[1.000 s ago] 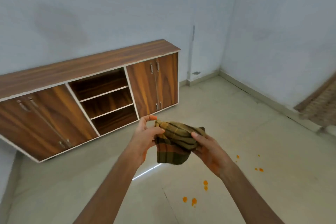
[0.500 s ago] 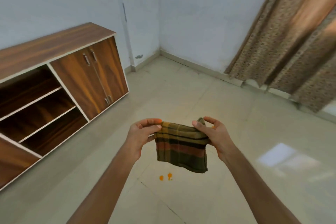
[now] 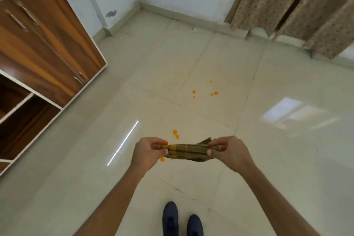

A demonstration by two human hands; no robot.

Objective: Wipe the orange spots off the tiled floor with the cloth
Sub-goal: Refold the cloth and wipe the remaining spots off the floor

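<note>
I hold a green and brown checked cloth [image 3: 186,151] stretched flat between both hands, well above the tiled floor [image 3: 268,159]. My left hand [image 3: 148,152] pinches its left edge and my right hand [image 3: 229,152] pinches its right edge. Orange spots lie on the floor: two just beyond the cloth [image 3: 175,133], one peeking out below its left end [image 3: 162,159], and a scattered group farther off [image 3: 211,93]. The cloth hides part of the floor under it.
A wooden cabinet [image 3: 47,44] with doors and open shelves stands at the left. Patterned curtains [image 3: 297,5] hang at the back right by the wall. My two dark shoes [image 3: 181,220] stand on the tiles at the bottom.
My view has tilted down to the floor, bringing more orange spots and my shoes into sight. The cloth, earlier hanging down from my fingers, is now pulled out flat between my hands.
</note>
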